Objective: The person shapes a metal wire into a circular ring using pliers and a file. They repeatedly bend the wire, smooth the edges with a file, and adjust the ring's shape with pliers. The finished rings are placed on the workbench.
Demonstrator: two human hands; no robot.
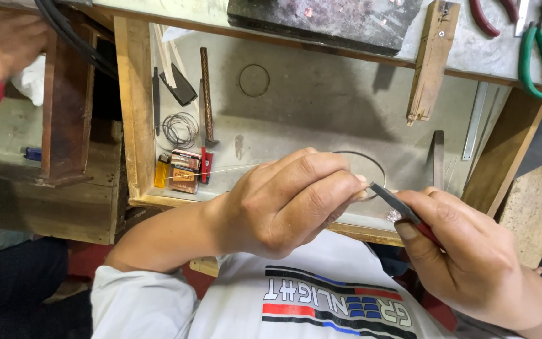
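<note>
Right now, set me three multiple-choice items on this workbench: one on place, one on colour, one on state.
1. Where does the wire coil lie?
A. in the wooden tray
B. on the person's lap
C. on the dark block

2. What colour are the handles of the pliers at top right?
A. yellow
B. green
C. white

3. What does the left hand do?
A. lies flat
B. pinches the thin wire ring
C. grips a hammer

Answers: 1 A, it lies on the tray floor; 2 B, green grips; 3 B, fingertips close on the ring beside the tool in the right hand.
</note>
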